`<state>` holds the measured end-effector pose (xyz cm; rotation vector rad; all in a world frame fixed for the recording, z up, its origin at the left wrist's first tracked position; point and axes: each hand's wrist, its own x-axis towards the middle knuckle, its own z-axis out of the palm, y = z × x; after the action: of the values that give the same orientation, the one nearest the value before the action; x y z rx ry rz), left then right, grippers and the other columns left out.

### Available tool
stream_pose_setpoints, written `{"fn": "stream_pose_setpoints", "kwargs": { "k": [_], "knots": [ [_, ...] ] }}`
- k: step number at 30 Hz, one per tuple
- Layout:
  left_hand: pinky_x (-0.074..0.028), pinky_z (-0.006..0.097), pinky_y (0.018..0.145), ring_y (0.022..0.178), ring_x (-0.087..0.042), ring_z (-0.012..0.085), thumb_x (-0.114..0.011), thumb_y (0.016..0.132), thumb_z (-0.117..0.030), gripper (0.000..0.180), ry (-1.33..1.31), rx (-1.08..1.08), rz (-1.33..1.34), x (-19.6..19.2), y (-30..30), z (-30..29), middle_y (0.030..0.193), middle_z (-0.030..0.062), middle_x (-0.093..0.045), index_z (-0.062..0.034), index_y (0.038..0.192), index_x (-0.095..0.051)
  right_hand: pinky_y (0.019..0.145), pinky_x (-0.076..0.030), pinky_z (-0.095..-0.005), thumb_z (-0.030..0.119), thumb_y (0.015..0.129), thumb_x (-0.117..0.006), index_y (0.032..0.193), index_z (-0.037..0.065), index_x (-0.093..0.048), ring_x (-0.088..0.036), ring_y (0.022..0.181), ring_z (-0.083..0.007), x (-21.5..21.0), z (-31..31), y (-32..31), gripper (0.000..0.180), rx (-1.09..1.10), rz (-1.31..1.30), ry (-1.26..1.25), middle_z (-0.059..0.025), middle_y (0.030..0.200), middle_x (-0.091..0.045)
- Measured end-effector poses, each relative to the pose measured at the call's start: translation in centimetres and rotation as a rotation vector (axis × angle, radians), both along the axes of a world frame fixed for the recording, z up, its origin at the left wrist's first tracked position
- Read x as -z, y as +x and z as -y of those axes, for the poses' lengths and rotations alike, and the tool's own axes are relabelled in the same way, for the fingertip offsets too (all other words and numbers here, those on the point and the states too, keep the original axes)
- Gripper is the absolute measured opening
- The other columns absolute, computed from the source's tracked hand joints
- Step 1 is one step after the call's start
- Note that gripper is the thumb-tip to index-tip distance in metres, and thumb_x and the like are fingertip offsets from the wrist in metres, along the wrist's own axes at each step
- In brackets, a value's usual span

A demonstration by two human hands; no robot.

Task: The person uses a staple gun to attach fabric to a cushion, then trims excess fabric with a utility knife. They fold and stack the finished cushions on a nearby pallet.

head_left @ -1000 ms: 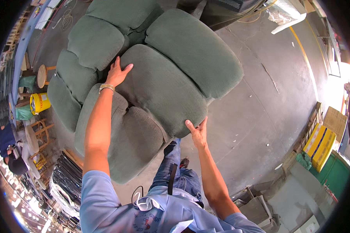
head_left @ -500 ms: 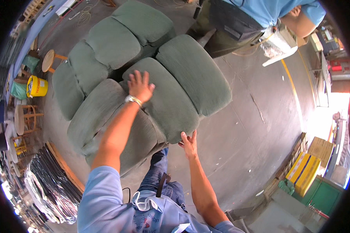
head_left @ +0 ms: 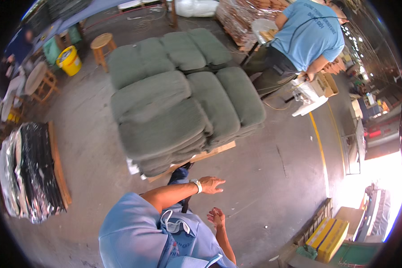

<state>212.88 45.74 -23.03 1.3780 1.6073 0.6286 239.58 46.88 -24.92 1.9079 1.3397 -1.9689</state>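
Note:
Stacked grey-green cushions (head_left: 212,105) sit side by side on a wooden pallet (head_left: 225,148) in front of me, piled in several layers. My left hand (head_left: 211,184), with a metal wristwatch (head_left: 196,186), is held in the air just in front of the pallet. Its fingers are stretched out and it holds nothing. Lower and a little to the right, my right hand (head_left: 216,217) is also away from the cushions. Its fingers are loosely bent and apart, with nothing visible in them.
A co-worker in a blue shirt (head_left: 306,33) stands beyond the stack at the right. Black wrapped bundles (head_left: 38,169) stand at the left. Behind them are a yellow bucket (head_left: 69,61) and a wooden stool (head_left: 102,42). A yellow box (head_left: 328,239) lies at the lower right.
Both hands have come off the cushions and drawn back toward my body, the left swinging to the right. My view has shifted, and the stack now appears farther away.

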Motion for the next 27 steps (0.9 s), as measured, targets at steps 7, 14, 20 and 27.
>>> {"fn": "stream_pose_setpoints", "kwargs": {
  "k": [7,14,20,27],
  "knots": [
    [-0.04,0.047,0.116,0.138,-0.052,0.0377,-0.053,0.097,-0.062,0.069,-0.447,-0.134,-0.165,4.0,5.2,22.4,0.149,0.0186,-0.055,-0.0104,0.143,-0.059,0.058,-0.059,-0.0402,0.023,0.1,-0.067,0.112,0.007,-0.068,-0.07,0.068,-0.024,11.6,15.7,18.5,0.021,-0.187,-0.248,0.288,-0.014,0.096,-0.07],
    [-0.054,0.049,0.092,0.105,-0.07,0.0392,-0.055,0.099,-0.056,0.052,-0.271,-0.494,-0.155,6.5,2.6,35.3,0.11,0.0191,-0.074,-0.0108,0.116,-0.074,0.065,-0.059,-0.0426,0.022,0.099,-0.067,0.112,0.012,-0.069,-0.071,0.076,-0.0253,9.7,21.2,14.5,0.017,-0.386,0.058,-0.158,-0.0123,0.094,-0.071],
    [-0.053,0.049,0.097,0.113,-0.067,0.0376,-0.047,0.099,-0.055,0.053,-0.372,-0.734,-0.069,12.1,4.3,50.6,0.118,0.0152,-0.073,-0.0125,0.112,-0.076,0.071,-0.059,-0.0448,0.021,0.099,-0.066,0.112,0.017,-0.069,-0.071,0.083,-0.0264,12.0,20.4,7.4,0.015,-0.616,0.139,-0.21,-0.0108,0.092,-0.071],
    [-0.056,0.051,0.091,0.109,-0.069,0.0388,-0.061,0.094,-0.049,0.046,-0.431,-1.227,-0.161,10.3,-2.4,74.1,0.111,0.0194,-0.074,-0.0065,0.109,-0.073,0.052,-0.053,-0.0367,0.021,0.1,-0.062,0.092,0.008,-0.063,-0.062,0.06,-0.0217,6.6,24.7,-19.3,0.015,-0.829,0.028,0.221,-0.0063,0.072,-0.061]
  ]
}}
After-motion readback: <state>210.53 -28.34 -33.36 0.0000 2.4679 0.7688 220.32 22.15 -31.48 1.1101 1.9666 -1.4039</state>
